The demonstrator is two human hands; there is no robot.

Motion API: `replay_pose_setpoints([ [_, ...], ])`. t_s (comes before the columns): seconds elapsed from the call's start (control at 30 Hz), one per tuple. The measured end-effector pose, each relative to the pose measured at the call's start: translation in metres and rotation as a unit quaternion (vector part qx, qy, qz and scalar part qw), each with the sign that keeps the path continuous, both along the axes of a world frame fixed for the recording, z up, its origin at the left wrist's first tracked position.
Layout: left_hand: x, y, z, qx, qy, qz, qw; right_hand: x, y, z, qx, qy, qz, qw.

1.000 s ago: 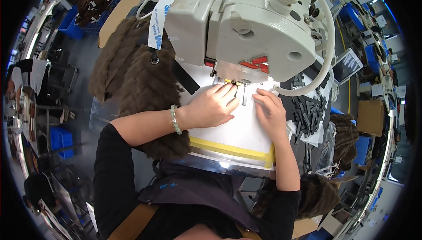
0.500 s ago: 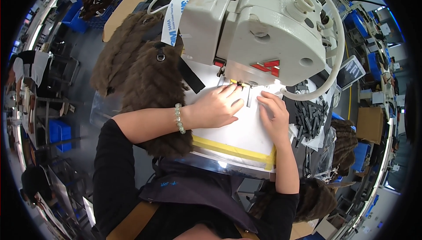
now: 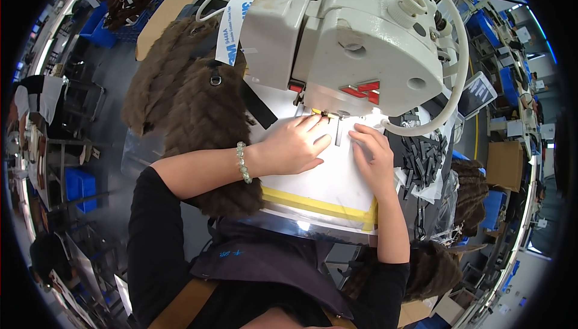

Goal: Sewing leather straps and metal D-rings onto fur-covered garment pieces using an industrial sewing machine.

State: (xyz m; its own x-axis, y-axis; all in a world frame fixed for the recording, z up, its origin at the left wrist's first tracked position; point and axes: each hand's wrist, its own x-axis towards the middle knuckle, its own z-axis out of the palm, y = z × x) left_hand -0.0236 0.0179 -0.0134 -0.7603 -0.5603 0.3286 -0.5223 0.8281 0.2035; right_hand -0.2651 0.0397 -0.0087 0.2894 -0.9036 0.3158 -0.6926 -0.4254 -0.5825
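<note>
Under the head of the white sewing machine (image 3: 373, 52), my left hand (image 3: 288, 147) rests on the white work surface (image 3: 307, 187). Its fingertips reach the lit needle area, against a small dark piece (image 3: 326, 115) that they partly cover. The thumb stays apart from the fingers. My right hand (image 3: 374, 157) lies to the right, fingers spread and holding nothing. Between the hands a narrow grey strip or slot (image 3: 338, 132) shows; I cannot tell which. A black strap (image 3: 259, 105) extends from a brown furry piece (image 3: 205, 112), left of the machine and behind my left forearm.
Many short black strips (image 3: 424, 163) are heaped right of my right hand, above small dark scissors or snips (image 3: 419, 223). Yellow tape (image 3: 316, 206) edges the near side of the surface. More brown fur (image 3: 430, 272) lies at lower right. A white hose (image 3: 459, 82) arcs beside the machine.
The whole view has shifted slightly. Both hands keep nearly the same place and pose by the needle area; nothing is visibly taken up or let go.
</note>
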Motion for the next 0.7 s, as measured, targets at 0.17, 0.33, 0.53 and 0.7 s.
replay_pose_setpoints([
  [0.17,0.0006,-0.001,0.0019,0.001,-0.003,-0.002,1.0,0.0006,0.0,0.0011,-0.001,-0.001,0.003,1.0],
  [0.33,0.001,-0.0011,0.0031,-0.006,-0.007,-0.004,1.0,-0.0029,-0.001,0.0005,0.006,0.02,0.025,0.999],
  [0.53,0.0015,-0.0016,0.0066,0.004,-0.004,-0.007,1.0,-0.0035,-0.0026,-0.0031,-0.007,0.041,0.035,0.999],
  [0.7,0.0014,-0.0015,0.0069,0.003,-0.003,-0.007,1.0,-0.0038,-0.0024,-0.0028,-0.015,0.047,0.039,0.998],
])
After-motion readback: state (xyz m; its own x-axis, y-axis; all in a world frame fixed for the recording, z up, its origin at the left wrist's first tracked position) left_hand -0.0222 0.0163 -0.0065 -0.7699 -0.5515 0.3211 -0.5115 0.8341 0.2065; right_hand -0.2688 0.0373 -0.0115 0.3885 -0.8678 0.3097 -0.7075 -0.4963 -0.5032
